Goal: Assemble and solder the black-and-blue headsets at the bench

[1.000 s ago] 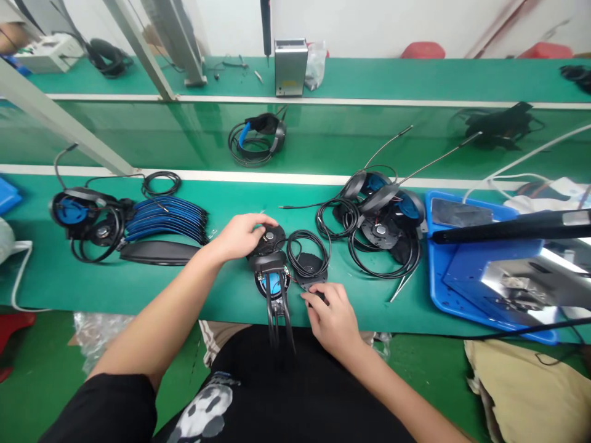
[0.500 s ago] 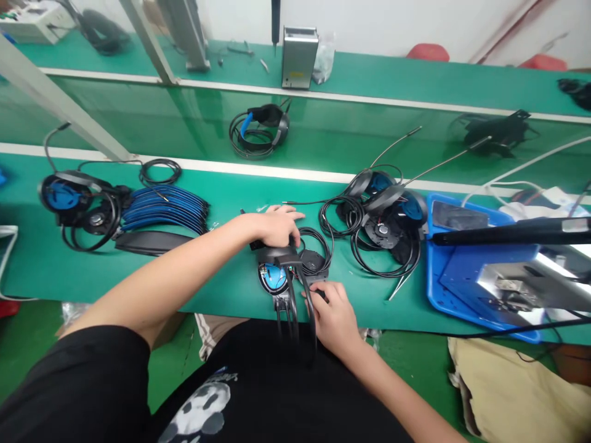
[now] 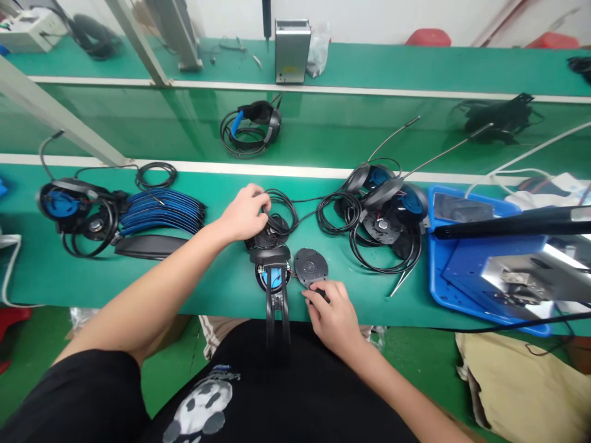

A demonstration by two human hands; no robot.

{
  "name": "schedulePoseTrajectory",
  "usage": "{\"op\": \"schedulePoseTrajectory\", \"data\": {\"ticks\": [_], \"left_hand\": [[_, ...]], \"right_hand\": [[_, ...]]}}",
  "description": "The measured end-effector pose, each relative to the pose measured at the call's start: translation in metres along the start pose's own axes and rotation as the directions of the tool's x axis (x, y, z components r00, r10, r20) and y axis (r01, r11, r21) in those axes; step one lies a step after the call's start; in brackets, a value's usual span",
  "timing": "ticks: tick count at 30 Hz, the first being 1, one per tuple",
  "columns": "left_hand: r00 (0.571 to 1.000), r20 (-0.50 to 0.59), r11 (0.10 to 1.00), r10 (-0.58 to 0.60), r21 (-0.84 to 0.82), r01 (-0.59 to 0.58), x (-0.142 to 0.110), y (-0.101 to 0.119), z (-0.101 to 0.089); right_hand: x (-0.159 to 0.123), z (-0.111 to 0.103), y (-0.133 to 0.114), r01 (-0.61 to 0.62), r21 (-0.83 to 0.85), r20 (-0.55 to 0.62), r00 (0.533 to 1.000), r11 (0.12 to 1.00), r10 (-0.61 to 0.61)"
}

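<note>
A black and blue headset (image 3: 273, 274) lies at the near edge of the green bench (image 3: 221, 283), its headband hanging over the edge toward me. My left hand (image 3: 244, 212) is closed on the headset's coiled black cable (image 3: 281, 212), holding it above the upper ear cup. My right hand (image 3: 333, 317) rests at the bench edge, fingers closed on the rim of a black oval cover plate (image 3: 311, 266) that lies flat beside the blue ear cup.
A heap of headsets and cables (image 3: 383, 212) lies to the right, next to a blue tray (image 3: 466, 271) with a metal tool. A stack of blue headbands (image 3: 161, 212) and another headset (image 3: 74, 209) sit left. One headset (image 3: 252, 126) rides the conveyor behind.
My left hand has lifted the coiled cable off the oval plate and carried it up and left. The plate now lies uncovered. My right hand has stayed put.
</note>
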State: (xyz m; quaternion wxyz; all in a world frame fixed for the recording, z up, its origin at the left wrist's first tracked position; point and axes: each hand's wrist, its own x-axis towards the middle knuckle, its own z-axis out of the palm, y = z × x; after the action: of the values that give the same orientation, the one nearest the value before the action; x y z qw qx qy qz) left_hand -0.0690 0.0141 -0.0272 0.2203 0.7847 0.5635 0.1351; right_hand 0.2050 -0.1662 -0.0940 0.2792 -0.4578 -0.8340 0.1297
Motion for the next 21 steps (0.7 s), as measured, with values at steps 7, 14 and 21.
{"op": "schedulePoseTrajectory", "data": {"ticks": [7, 14, 21], "left_hand": [[0.981, -0.151, 0.968, -0.118, -0.239, 0.08, -0.094, 0.001, 0.007], [0.853, -0.236, 0.726, -0.465, -0.652, 0.216, -0.15, 0.043, 0.083], [0.882, -0.341, 0.885, -0.327, -0.438, 0.159, -0.153, 0.038, 0.085]], "right_hand": [[0.004, -0.017, -0.004, 0.008, 0.115, -0.189, 0.982, 0.993, 0.014], [0.003, -0.017, 0.016, 0.089, -0.029, -0.334, 0.938, 0.996, -0.093], [-0.006, 0.006, 0.031, 0.198, -0.046, -0.164, 0.965, 0.979, -0.203]]}}
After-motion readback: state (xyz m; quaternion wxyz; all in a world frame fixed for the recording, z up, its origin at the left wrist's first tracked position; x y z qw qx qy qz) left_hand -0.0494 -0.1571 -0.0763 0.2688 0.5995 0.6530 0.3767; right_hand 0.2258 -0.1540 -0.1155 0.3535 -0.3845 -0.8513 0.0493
